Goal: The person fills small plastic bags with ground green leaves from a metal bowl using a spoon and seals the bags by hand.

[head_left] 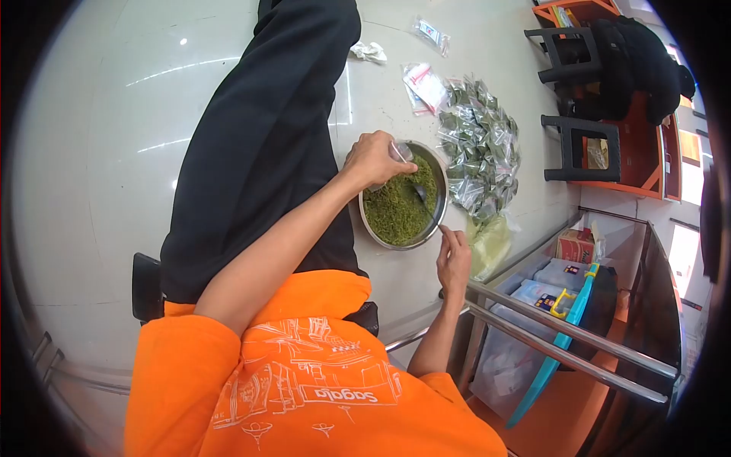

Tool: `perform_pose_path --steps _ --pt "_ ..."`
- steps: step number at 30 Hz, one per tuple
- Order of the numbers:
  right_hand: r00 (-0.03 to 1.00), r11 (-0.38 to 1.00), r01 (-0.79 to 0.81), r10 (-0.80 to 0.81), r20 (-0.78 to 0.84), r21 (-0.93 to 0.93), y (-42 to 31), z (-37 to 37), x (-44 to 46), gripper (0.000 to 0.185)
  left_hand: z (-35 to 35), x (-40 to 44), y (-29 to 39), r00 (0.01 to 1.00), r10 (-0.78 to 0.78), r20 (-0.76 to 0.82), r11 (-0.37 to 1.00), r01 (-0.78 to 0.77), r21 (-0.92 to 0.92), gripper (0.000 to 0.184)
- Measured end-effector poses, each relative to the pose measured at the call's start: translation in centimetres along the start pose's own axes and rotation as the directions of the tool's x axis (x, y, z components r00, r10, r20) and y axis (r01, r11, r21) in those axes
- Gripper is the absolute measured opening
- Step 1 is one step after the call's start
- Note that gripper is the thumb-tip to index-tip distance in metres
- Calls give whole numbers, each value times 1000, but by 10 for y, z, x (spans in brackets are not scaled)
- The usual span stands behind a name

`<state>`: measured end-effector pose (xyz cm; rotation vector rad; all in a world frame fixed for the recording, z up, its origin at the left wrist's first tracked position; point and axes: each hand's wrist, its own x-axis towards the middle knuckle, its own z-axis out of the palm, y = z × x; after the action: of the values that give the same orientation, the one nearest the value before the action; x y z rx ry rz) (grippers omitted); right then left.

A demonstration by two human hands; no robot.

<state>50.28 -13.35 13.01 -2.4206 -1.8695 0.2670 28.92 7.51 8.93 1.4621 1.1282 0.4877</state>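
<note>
A round metal bowl (386, 242) full of shredded green leaves (396, 209) stands on the floor beside my leg. Over its upper left rim, my left hand (373, 158) is closed around a small clear plastic container (400, 151); what is inside it cannot be made out. My right hand (454, 259) is at the bowl's lower right edge, with its fingers pinched on the handle of a spoon (421, 193). The spoon's dark head rests in the leaves. Just right of the bowl lies a pile of clear packets (480, 145) with green contents.
A yellowish-green plastic bag (489, 245) lies below the packets. Flat plastic bags (425, 87), a crumpled tissue (369, 52) and a small packet (432, 35) are farther up. A metal-railed rack (571, 335) stands close on the right; dark stools (582, 148) and a person in black (636, 65) are beyond.
</note>
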Motion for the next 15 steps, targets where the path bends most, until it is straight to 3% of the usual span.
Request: perform_pose_path --steps 2,5,9,13,15 --pt "981 999 -8 1 -193 -36 1 -7 5 25 -4 -3 3 999 -28 17 996 30 -85 48" --pt "969 992 -47 17 -248 -118 7 0 14 27 -7 -6 6 999 -23 25 992 26 -126 48" --pt "980 987 -42 10 -201 -155 7 23 18 28 -10 -7 7 999 -21 24 983 25 -180 49" --pt "980 1000 15 -10 -198 25 -5 31 2 27 -7 -6 6 998 19 -61 989 -27 -143 47" --pt "987 986 -38 63 -150 161 -7 33 -7 25 -5 -4 3 995 25 -95 992 -37 -124 45"
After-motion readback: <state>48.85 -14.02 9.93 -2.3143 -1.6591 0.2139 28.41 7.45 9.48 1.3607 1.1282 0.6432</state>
